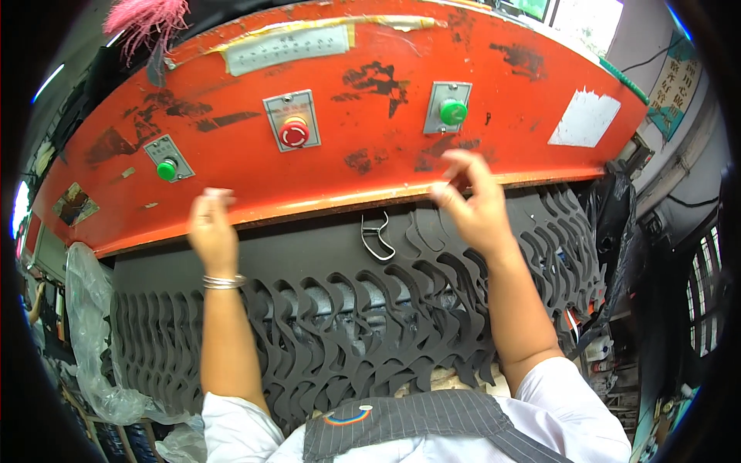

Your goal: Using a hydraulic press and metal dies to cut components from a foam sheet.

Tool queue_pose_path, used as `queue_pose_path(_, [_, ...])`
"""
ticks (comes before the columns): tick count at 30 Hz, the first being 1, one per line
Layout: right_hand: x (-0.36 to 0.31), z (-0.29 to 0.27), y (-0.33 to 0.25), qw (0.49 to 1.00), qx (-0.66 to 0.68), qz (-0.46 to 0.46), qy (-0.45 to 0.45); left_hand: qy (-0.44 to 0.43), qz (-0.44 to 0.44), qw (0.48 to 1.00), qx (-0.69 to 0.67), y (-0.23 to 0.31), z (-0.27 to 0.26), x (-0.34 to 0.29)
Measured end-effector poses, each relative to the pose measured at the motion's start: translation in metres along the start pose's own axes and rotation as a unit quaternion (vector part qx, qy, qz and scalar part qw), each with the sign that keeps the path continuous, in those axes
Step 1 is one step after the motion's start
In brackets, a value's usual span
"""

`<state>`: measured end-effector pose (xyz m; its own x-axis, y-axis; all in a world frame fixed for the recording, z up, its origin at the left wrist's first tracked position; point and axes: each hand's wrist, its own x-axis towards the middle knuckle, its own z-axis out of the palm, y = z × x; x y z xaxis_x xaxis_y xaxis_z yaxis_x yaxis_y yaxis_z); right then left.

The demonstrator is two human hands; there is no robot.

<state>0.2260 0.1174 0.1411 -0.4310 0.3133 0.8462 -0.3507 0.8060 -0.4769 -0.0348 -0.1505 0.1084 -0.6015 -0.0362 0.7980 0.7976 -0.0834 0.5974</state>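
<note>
Both my hands are raised in front of a red press beam, holding nothing that I can see. My left hand (212,235), with bangles at its wrist, is slightly blurred, its fingers loosely bent, below a green push button (167,170). My right hand (482,212) has its thumb and curved fingers apart, below another green button (453,113). Between the hands, a curved metal cutting die (378,238) stands on a dark grey foam sheet (301,239). Rows of wavy openings are cut through the sheet's nearer part.
The red press beam (370,166) spans the far side, with a red stop button (294,133) at its middle. Clear plastic sheeting (93,332) hangs at the left. Black plastic (614,224) bunches at the right. Cut foam strips (440,359) reach close to my apron (417,424).
</note>
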Motion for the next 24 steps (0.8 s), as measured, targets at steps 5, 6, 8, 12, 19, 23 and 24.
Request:
queue_pose_path(5, [0.061,-0.001,0.013,0.985,-0.012,-0.053,0.165,0.174,0.262,0.922,0.224,0.002,-0.044,0.055])
queue_pose_path(6, [0.065,-0.002,0.016,0.984,-0.074,-0.024,0.158,0.103,0.251,0.925,0.267,0.005,-0.044,0.060])
queue_pose_path(8, [0.065,-0.004,0.020,0.988,-0.034,-0.029,0.148,0.080,0.193,0.955,0.209,0.011,-0.059,0.058])
queue_pose_path(12, [0.015,-0.017,0.028,0.991,0.026,-0.019,0.129,-0.095,0.072,0.987,0.105,0.046,-0.065,0.003])
queue_pose_path(19, [-0.146,-0.017,-0.023,0.882,-0.082,0.157,-0.437,-0.760,-0.286,0.584,-0.016,0.103,-0.071,-0.197])
queue_pose_path(23, [-0.186,-0.027,-0.044,0.811,-0.140,0.156,-0.546,-0.563,-0.009,0.815,0.135,0.101,-0.061,-0.246])
queue_pose_path(24, [-0.197,-0.026,-0.042,0.833,-0.183,0.125,-0.508,-0.510,0.010,0.839,0.191,0.102,-0.058,-0.249])
